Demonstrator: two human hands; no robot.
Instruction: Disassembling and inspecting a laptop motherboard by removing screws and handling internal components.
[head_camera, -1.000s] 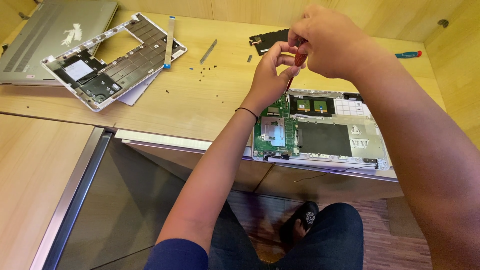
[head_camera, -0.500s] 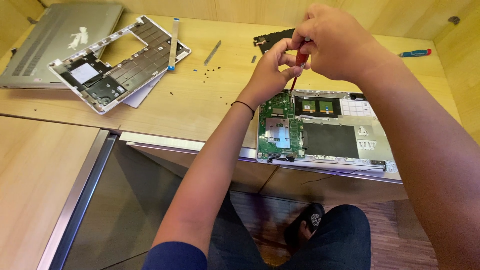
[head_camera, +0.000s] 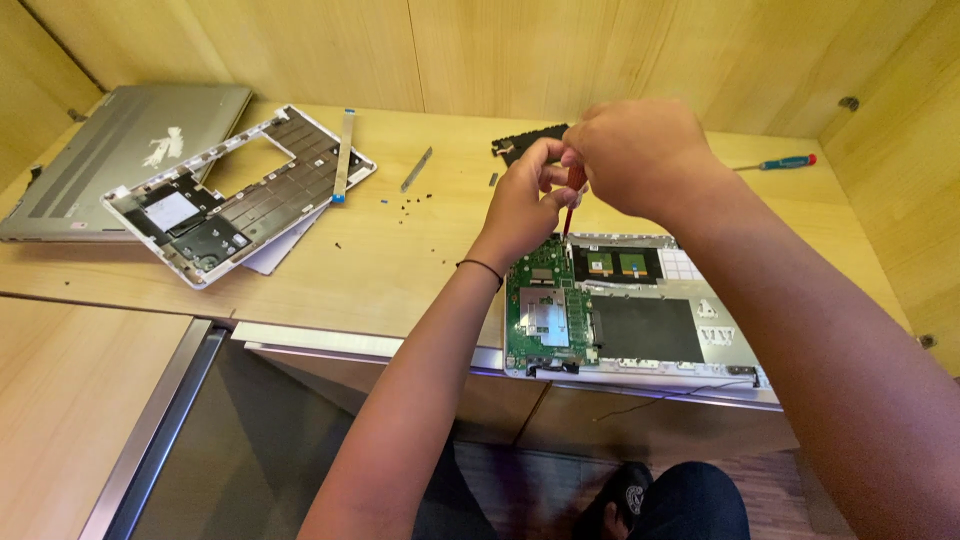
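Observation:
An opened white laptop base lies at the desk's front edge with a green circuit board exposed on its left side. My right hand grips the red handle of a screwdriver whose shaft points down at the board's top edge. My left hand pinches the same screwdriver near its handle, right beside the right hand. A black band circles my left wrist.
A stripped white laptop frame and a grey laptop lid lie at the far left. A flat ribbon strip, a metal bar, loose screws, a black part and a blue-handled screwdriver sit on the wooden desk.
Both hands have stayed together on the red screwdriver over the board's top edge. The view has shifted slightly; nothing else on the desk has moved.

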